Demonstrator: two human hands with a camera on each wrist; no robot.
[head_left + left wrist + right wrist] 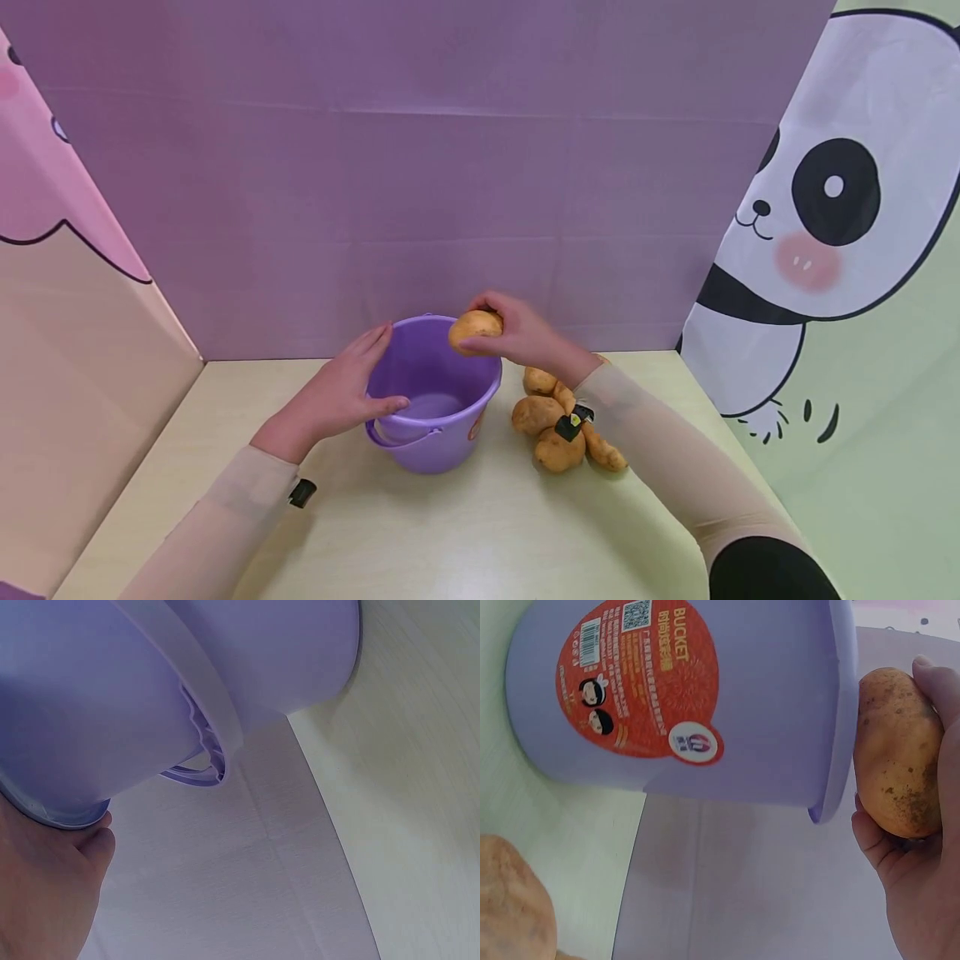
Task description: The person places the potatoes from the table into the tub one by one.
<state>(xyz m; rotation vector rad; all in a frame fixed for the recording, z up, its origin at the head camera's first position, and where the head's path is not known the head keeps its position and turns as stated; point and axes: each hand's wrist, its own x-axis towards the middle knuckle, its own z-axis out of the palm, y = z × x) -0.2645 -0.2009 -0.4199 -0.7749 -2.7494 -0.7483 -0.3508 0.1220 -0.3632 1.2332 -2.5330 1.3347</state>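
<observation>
A purple bucket (442, 446) stands upright on the table, its inside bare where it shows. My left hand (347, 390) rests on the bucket's left rim, fingers extended along the outer side and thumb reaching over the opening. In my right hand (517, 332) is a potato (474, 330), gripped between thumb and fingers at the right edge of the bucket's mouth. The right wrist view shows dark specks on this potato (900, 757), close beside the rim. The bucket's handle (202, 690) hangs down along its side in the left wrist view.
Several potatoes (558, 450) lie in a group on the table right of the bucket, partly hidden under my right forearm. A red round label (637, 682) is stuck on the bucket's side. Behind the table (420, 533) rises a purple cloth wall (450, 183).
</observation>
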